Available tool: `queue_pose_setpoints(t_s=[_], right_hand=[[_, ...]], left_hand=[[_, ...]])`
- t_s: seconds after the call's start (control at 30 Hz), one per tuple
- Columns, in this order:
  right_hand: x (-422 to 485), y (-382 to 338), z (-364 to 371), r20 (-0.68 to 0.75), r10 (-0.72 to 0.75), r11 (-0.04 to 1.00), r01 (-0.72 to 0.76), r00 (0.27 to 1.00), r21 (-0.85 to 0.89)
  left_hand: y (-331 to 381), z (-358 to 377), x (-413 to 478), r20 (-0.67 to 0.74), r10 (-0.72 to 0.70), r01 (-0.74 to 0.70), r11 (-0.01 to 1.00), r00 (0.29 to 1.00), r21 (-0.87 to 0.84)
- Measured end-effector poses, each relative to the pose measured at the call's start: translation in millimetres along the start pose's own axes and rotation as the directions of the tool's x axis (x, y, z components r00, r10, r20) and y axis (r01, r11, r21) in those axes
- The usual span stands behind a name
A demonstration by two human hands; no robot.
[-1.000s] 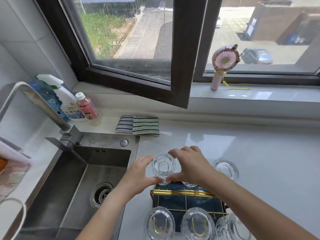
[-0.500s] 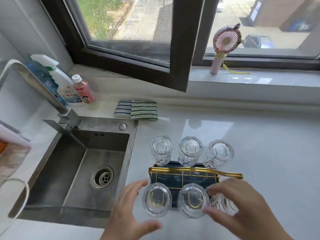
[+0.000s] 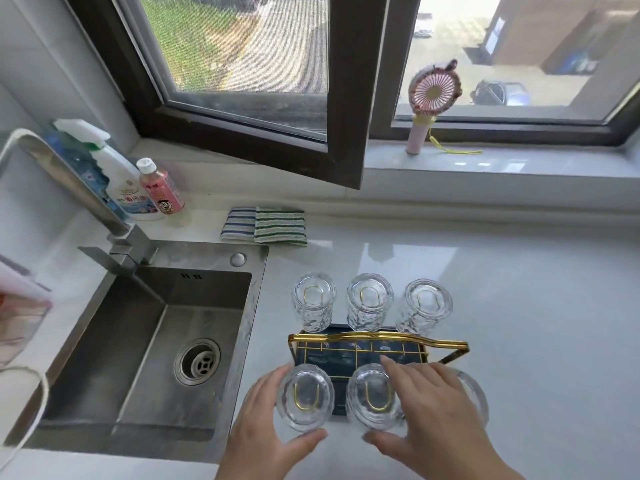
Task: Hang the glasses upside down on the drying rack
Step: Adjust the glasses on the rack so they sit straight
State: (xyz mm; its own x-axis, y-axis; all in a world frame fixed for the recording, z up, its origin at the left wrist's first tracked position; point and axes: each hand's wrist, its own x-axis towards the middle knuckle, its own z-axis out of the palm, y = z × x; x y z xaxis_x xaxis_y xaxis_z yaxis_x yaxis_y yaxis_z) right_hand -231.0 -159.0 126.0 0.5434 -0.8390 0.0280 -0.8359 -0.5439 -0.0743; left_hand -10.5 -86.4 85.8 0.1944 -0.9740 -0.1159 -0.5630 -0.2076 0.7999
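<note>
A gold wire drying rack [image 3: 379, 341] over a dark blue tray stands on the white counter, right of the sink. Three clear glasses hang upside down on its far row: left [image 3: 313, 299], middle [image 3: 370, 301], right [image 3: 427, 304]. Two more hang upside down on the near row, left [image 3: 304, 396] and middle [image 3: 372, 398]. A third near glass [image 3: 476, 393] is mostly hidden under my right hand [image 3: 433, 420]. That hand lies spread over it, thumb below the near middle glass. My left hand [image 3: 263, 427] curves loosely around the near left glass, fingers apart.
A steel sink [image 3: 149, 344] with a faucet [image 3: 86, 199] lies to the left. A spray bottle [image 3: 121, 181] and a pink bottle [image 3: 161, 192] stand behind it. Folded striped cloths [image 3: 265, 230] lie at the back. A pink hand fan [image 3: 431, 105] stands on the sill under the open window frame [image 3: 346, 98].
A second ago both hands were at the far left glass. They pulled back to the near row and have since closed in around the near glasses.
</note>
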Motion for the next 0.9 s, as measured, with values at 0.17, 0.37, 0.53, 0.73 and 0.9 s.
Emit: queue_pose_setpoints(t_s=[0.17, 0.37, 0.53, 0.73, 0.9], right_hand=[[-1.1, 0.7, -0.5, -0.002, 0.01, 0.999, -0.01, 1.0, 0.044], [-5.9, 12.2, -13.4, -0.181, 0.028, 0.984, 0.005, 0.983, 0.178], [0.9, 60.2, -31.3, -0.426, 0.261, 0.911, -0.075, 0.866, 0.406], [44.0, 127.0, -19.6, 0.06, 0.525, 0.561, -0.398, 0.849, 0.726], [55.4, 128.6, -17.0, 0.051, 0.447, 0.638, -0.358, 0.893, 0.682]], left_hand=[[1.9, 2.2, 1.2, 0.008, -0.032, 0.033, 0.999, 0.999, -0.008], [9.8, -3.6, 1.6, 0.026, -0.019, 0.019, 1.0, 0.999, 0.006], [30.5, -15.5, 9.5, -0.254, 0.055, -0.079, 0.993, 0.966, -0.085], [87.6, -13.9, 91.9, -0.096, 0.362, -0.335, 0.917, 0.927, 0.217], [119.1, 2.4, 145.9, 0.15, 0.274, -0.312, 0.846, 0.95, 0.432]])
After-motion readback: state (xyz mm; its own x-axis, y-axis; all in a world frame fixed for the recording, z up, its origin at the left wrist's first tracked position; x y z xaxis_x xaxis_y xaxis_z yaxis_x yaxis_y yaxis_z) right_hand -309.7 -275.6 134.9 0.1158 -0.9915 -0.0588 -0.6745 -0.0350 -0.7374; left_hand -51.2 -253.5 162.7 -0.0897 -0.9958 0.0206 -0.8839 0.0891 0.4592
